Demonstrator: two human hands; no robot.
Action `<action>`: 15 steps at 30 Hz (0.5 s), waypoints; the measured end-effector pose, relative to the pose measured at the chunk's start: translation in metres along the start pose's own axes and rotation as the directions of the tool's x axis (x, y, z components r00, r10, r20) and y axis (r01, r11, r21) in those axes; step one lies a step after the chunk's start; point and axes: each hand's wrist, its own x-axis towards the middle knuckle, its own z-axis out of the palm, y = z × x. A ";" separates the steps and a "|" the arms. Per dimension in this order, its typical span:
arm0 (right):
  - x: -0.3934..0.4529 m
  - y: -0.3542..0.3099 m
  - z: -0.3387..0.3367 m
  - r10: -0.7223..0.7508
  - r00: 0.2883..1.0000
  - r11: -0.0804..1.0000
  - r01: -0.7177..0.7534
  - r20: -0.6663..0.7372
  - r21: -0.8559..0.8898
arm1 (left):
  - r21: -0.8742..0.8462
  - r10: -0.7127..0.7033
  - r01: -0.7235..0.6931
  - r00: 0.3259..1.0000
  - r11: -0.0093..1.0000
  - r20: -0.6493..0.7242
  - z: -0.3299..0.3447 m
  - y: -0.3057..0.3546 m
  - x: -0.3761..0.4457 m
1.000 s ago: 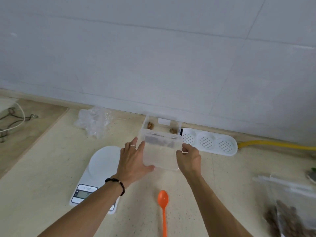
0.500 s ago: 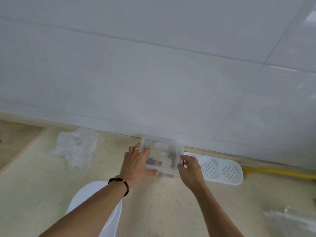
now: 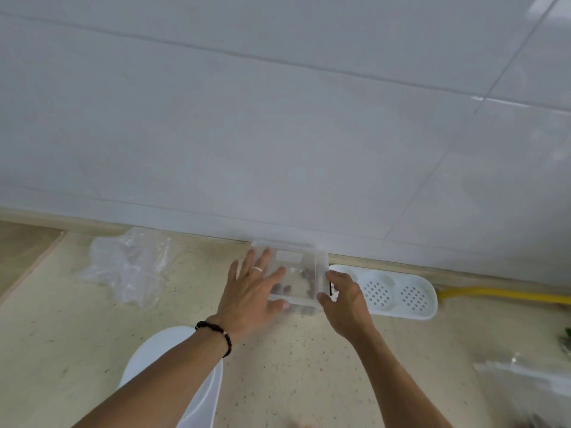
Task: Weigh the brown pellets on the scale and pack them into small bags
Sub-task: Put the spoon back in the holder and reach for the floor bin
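Clear box (image 3: 304, 267) with pellets (image 3: 304, 274) between left hand (image 3: 250, 296), right hand (image 3: 344, 299).

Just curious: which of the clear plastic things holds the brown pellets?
The clear rectangular plastic box between both hands; the crumpled clear plastic bag left of it shows none.
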 end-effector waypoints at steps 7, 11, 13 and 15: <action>0.009 0.006 0.005 0.328 0.940 0.881 -0.339 0.090 0.331 | 0.007 0.106 -0.106 0.993 0.994 0.049 0.015 0.004 0.003; 0.014 0.002 0.006 0.256 0.967 0.888 -0.233 -0.006 0.396 | 0.035 0.089 -0.090 0.995 0.995 0.047 0.016 0.004 0.003; 0.014 -0.002 0.004 0.202 0.979 0.918 -0.183 -0.018 0.351 | 0.039 0.089 -0.091 0.995 0.995 0.047 0.016 0.004 0.004; 0.012 -0.002 0.003 0.161 0.986 0.932 -0.141 -0.035 0.335 | 0.038 0.090 -0.092 0.995 0.995 0.040 0.016 0.004 0.004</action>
